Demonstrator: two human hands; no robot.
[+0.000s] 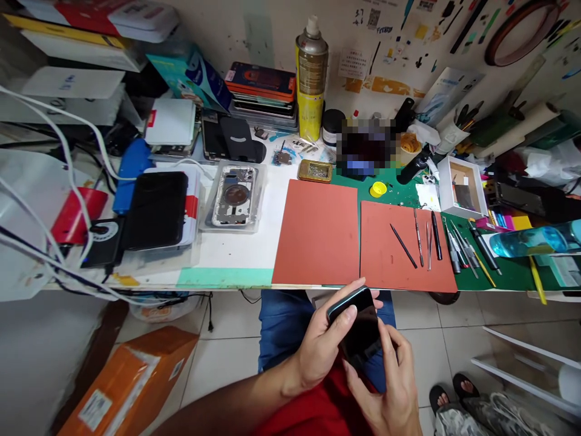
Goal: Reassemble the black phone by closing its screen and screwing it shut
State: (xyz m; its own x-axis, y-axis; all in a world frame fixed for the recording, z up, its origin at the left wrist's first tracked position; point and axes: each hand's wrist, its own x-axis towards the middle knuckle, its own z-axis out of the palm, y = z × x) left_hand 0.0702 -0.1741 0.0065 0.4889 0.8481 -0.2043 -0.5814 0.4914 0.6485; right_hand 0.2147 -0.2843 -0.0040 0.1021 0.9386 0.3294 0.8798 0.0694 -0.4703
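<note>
**A black smartphone points at the bench**

A cluttered repair bench carrying two red silicone mats runs across the room above the person's lap. Just short of its front edge, the black smartphone hangs over that lap, long axis pointing away, top end leaning slightly left. The left hand grips it, fingers spread over the far edge, thumb pressed on the glass. The right hand's thumb and fingers pinch the lower right side.

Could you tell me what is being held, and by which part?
A black smartphone, held by its edges: left hand along one side, right hand at the other.
</note>
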